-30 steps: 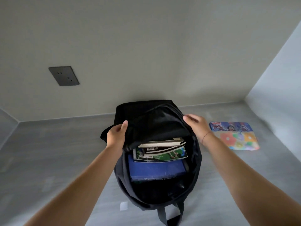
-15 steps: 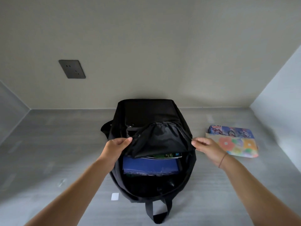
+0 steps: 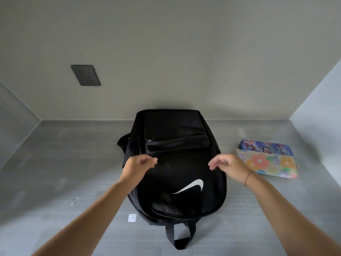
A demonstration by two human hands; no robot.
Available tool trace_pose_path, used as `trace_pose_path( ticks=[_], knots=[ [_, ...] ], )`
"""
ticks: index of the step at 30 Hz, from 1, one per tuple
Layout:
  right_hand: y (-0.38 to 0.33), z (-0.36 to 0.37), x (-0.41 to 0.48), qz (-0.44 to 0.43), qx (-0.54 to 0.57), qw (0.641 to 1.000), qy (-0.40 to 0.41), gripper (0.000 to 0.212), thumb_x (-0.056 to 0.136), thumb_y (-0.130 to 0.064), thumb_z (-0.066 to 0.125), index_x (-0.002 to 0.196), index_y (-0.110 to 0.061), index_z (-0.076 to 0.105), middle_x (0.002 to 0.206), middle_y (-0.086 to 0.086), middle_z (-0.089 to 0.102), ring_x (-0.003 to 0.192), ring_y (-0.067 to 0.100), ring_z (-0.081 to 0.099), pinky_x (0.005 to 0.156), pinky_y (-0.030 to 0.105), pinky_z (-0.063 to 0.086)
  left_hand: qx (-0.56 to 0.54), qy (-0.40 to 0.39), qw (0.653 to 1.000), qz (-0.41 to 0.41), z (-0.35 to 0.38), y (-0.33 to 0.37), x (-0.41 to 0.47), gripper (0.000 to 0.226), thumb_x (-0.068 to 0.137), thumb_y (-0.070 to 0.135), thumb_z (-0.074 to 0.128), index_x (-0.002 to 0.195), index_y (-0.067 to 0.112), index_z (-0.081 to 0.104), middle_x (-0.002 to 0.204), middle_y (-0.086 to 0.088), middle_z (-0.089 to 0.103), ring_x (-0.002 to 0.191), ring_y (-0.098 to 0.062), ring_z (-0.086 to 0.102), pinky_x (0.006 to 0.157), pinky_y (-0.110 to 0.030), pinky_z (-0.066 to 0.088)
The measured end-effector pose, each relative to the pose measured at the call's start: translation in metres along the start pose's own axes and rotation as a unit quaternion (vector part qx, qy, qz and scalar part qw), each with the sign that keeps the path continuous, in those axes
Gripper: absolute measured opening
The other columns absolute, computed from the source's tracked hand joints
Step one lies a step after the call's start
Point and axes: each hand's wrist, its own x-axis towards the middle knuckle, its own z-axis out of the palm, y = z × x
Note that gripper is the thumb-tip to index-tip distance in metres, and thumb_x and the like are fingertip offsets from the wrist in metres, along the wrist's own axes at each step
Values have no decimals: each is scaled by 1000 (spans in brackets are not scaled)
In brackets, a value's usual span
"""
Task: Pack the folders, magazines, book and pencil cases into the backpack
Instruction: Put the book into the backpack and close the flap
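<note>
A black backpack (image 3: 177,159) with a white swoosh lies flat on the grey surface, its front flap laid down over the main compartment, so the folders, magazines and book inside are hidden. My left hand (image 3: 138,169) hovers just over the flap's left side, fingers loosely curled and holding nothing. My right hand (image 3: 229,168) hovers over the right side with fingers apart and empty. To the right of the bag lie two pencil cases: a floral one (image 3: 267,165) in front, overlapping a blue cartoon-print one (image 3: 265,147) behind it.
The backpack's carry loop (image 3: 180,235) points toward me. A small white sticker (image 3: 132,218) lies on the surface to the bag's lower left. A dark wall socket (image 3: 85,75) sits on the back wall. Side walls close in at left and right.
The flap that both hands were holding up has come down over the opening, hiding the contents. Both hands have let go of the fabric and now hover above it.
</note>
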Motion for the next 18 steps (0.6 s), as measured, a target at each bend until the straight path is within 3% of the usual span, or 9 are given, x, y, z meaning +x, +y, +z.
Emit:
trace_pose_path(
  ticks=[2, 3, 5, 9, 13, 16, 18],
  knots=[
    [-11, 7, 4, -34, -8, 997, 69, 38, 84, 7, 47, 90, -24, 69, 94, -8, 71, 92, 2, 64, 85, 9, 45, 69, 43, 995, 55, 5, 8, 9, 7, 83, 31, 69, 88, 27, 70, 93, 11, 68, 90, -10, 61, 78, -22, 48],
    [-14, 13, 8, -54, -15, 994, 91, 34, 83, 4, 51, 94, -23, 69, 100, -9, 68, 98, 3, 61, 90, 9, 43, 106, 57, 989, 84, 8, 10, 15, 14, 83, 31, 69, 97, 27, 68, 103, 11, 64, 98, -11, 57, 85, -25, 47],
    [-15, 28, 19, -80, -47, 990, 104, 32, 83, -3, 57, 107, -23, 67, 119, -6, 59, 115, 10, 52, 104, 22, 37, 199, 77, 970, 120, 15, 11, 27, 33, 85, 32, 65, 117, 25, 62, 123, 8, 56, 116, -17, 47, 101, -34, 38],
    [-27, 47, 46, -75, -138, 984, 82, 56, 86, -18, 59, 139, -24, 43, 151, -3, 32, 141, 19, 26, 116, 35, 21, 294, 66, 941, 152, 25, 18, 49, 43, 95, 34, 50, 136, 22, 49, 140, 6, 47, 133, -19, 34, 109, -37, 23],
    [-42, 57, 69, -85, -235, 965, 78, 73, 89, -28, 54, 150, -30, 12, 158, -7, 14, 147, 15, 2, 120, 44, 0, 267, 41, 948, 166, 32, 23, 65, 28, 97, 31, 47, 110, 19, 69, 114, 5, 66, 120, -17, 48, 104, -33, 24],
    [-39, 64, 68, -81, -279, 954, 73, 61, 88, -33, 51, 145, -31, 28, 144, -8, 37, 142, 16, 19, 119, 41, 2, 274, 35, 945, 175, 32, 18, 69, 30, 93, 37, 52, 91, 17, 74, 99, 4, 69, 109, -17, 53, 99, -30, 27],
    [-34, 70, 61, -79, -276, 955, 78, 53, 88, -32, 50, 140, -32, 37, 136, -9, 41, 137, 14, 25, 117, 36, 4, 279, 37, 942, 183, 30, 14, 72, 29, 89, 40, 58, 87, 16, 73, 100, 4, 66, 106, -16, 52, 97, -29, 29]
  ],
)
